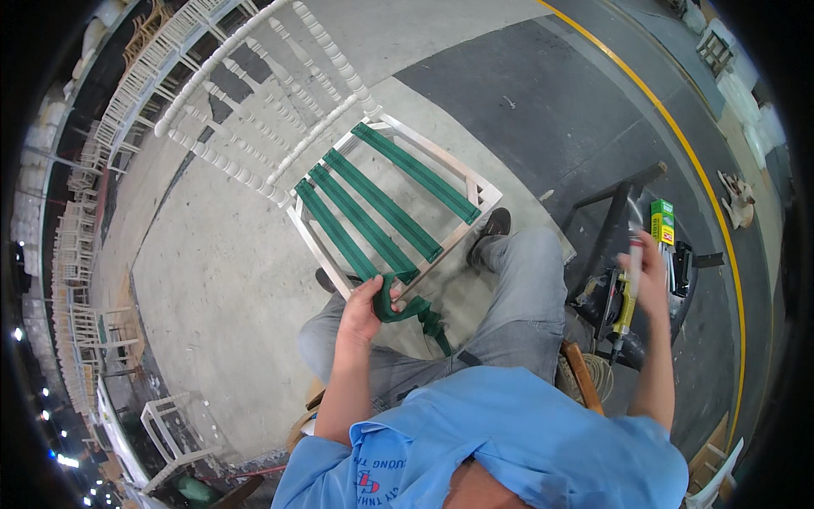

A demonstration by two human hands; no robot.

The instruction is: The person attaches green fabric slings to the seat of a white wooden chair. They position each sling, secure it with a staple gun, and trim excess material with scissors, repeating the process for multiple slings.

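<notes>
A white chair frame with turned back spindles stands in front of me, its back at the upper left. Several green webbing straps span its open seat. At the front left corner, my left hand is closed around the loose green webbing, whose tail hangs between my knees. Off to the right, my right hand is curled around a slim yellow and grey tool with a red band near its upper end. The tool is partly blurred, so its exact kind is unclear. It is over a black stand beside me.
A green and yellow box sits on the dark stand at my right, among black tools. Coiled hose lies below. Many pale chairs line the left side. A dog lies near the yellow floor line.
</notes>
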